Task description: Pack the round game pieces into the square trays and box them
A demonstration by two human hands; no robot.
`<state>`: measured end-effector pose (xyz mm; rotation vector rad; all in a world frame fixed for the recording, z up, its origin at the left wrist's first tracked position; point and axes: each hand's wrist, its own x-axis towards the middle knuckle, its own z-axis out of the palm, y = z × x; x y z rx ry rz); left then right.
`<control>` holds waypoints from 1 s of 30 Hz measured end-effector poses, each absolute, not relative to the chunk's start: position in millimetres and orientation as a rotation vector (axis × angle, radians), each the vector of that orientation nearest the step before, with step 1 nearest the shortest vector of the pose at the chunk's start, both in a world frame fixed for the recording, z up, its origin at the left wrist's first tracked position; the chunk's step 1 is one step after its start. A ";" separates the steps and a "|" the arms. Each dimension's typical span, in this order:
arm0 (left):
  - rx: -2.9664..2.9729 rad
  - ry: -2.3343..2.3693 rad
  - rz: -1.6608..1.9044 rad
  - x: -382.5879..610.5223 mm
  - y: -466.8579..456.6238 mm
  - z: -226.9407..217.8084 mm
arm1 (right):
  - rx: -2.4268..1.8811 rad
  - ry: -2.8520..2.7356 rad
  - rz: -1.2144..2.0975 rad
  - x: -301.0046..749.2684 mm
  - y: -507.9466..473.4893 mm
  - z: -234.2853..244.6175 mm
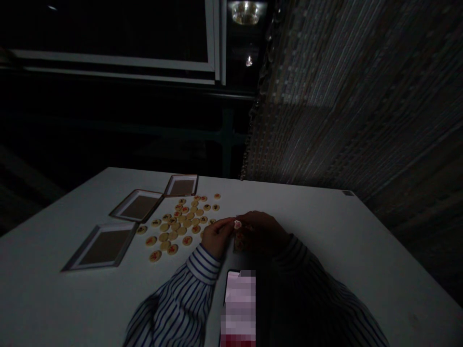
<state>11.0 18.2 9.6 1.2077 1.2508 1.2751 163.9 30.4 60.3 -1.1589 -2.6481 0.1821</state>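
Observation:
Close together over the middle of the white table, my two hands meet at a small round Chinese chess piece (238, 224) with a red mark. My left hand (217, 236) has its thumb and fingers pinched at the piece's left side. My right hand (263, 229) is curled in deep shadow at its other side, and its fingertips are hard to make out. Below the right hand sits a dark patterned thing (239, 242), mostly hidden. Many loose Chinese chess pieces (182, 231), some with red or black characters and others blank side up, lie spread left of my left hand.
Three shallow frame-like trays lie at the left: a near one (104, 246), a middle one (137, 205) and a far one (182, 185). A phone (231, 289) with a lit screen lies before me. A bead curtain (307, 96) hangs beyond the table (325, 207).

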 end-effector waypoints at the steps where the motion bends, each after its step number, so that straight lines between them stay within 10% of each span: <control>1: 1.187 1.258 1.278 11.3 18.2 9.7 | -1.156 -2.642 0.179 163.9 30.2 60.3; 30: 2.110 1.492 1.256 0.3 23.4 -14.0 | -1.586 -2.723 -0.015 167.2 48.0 43.4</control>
